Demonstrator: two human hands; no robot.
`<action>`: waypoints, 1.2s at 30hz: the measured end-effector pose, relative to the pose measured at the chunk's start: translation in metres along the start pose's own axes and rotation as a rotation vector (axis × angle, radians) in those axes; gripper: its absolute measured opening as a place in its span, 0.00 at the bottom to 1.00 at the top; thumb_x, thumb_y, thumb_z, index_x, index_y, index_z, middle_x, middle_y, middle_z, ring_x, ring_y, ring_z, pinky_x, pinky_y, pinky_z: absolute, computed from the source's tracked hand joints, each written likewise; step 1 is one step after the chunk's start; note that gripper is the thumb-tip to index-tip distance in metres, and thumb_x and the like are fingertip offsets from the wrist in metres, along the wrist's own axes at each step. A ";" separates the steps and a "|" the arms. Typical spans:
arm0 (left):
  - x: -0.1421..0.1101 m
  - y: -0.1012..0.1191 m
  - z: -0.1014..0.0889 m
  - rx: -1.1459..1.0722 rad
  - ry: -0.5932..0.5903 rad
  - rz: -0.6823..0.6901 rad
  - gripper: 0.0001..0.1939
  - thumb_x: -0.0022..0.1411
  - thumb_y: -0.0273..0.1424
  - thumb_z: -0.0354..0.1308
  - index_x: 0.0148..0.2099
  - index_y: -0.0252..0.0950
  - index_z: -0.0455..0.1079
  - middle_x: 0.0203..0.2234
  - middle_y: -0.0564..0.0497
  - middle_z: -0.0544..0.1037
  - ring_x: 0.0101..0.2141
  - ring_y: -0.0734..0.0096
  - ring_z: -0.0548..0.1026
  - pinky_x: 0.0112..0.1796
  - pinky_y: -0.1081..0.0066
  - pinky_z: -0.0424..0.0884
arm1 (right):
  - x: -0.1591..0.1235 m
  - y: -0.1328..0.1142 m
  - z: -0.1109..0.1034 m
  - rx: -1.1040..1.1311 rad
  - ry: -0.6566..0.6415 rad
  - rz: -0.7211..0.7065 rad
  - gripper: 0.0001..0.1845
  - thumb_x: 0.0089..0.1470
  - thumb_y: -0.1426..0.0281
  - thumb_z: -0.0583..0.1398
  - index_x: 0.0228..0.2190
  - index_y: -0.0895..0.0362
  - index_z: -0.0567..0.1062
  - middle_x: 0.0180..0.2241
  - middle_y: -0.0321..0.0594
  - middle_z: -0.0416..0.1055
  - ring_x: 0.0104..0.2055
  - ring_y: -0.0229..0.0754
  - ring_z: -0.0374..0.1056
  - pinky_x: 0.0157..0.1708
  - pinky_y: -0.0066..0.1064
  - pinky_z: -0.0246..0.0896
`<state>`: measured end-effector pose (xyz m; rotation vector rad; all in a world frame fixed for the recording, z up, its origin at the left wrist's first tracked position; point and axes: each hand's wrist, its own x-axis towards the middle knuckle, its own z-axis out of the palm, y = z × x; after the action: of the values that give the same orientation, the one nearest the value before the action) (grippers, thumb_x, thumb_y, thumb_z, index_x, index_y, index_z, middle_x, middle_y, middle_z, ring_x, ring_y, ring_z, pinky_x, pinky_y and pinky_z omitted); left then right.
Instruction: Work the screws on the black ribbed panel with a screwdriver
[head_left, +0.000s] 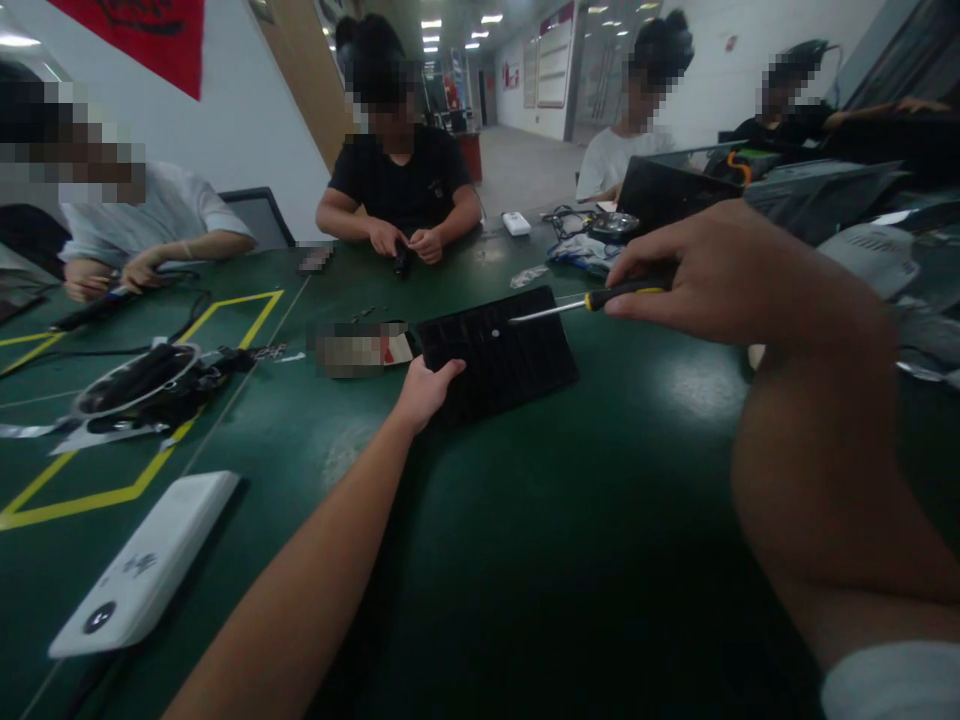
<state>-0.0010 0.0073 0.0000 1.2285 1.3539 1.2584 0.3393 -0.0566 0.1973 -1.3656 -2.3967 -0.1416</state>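
A flat black rectangular panel point(517, 365) is tilted up over the green table, and a small round light spot shows on its face. My left hand point(431, 390) grips its left edge, thumb on the face and the other fingers hidden behind. In my right hand point(712, 275) is a screwdriver point(592, 300) with a black and yellow handle, held roughly level. Its metal shaft points left, and the tip lies over the panel near the light spot; whether it touches I cannot tell. Just left of the panel sits a small box point(360, 352), partly blurred out.
A white device point(150, 560) with a round lens-like spot lies at the near left. Black cables and parts point(150, 390) are heaped on yellow tape lines. Several people sit around the table point(570, 520). Laptops, cables and a grey housing point(870, 260) crowd the right.
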 end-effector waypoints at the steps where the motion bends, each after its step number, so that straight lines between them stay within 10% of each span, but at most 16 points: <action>1: 0.001 0.000 0.000 -0.005 -0.002 0.001 0.21 0.47 0.40 0.76 0.42 0.37 0.80 0.39 0.45 0.87 0.44 0.47 0.86 0.53 0.50 0.82 | 0.001 0.000 0.001 -0.015 -0.022 0.004 0.13 0.60 0.60 0.66 0.40 0.52 0.89 0.32 0.42 0.83 0.32 0.50 0.76 0.38 0.43 0.67; 36: -0.003 0.006 0.002 -0.020 -0.002 -0.020 0.21 0.47 0.40 0.76 0.43 0.37 0.80 0.39 0.44 0.87 0.46 0.46 0.86 0.55 0.49 0.82 | 0.021 -0.013 0.049 0.015 0.036 -0.001 0.08 0.60 0.66 0.66 0.36 0.49 0.89 0.33 0.40 0.83 0.39 0.51 0.78 0.42 0.41 0.65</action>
<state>0.0021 0.0041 0.0058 1.1990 1.3465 1.2533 0.3053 -0.0329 0.1611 -1.3433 -2.3645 -0.1475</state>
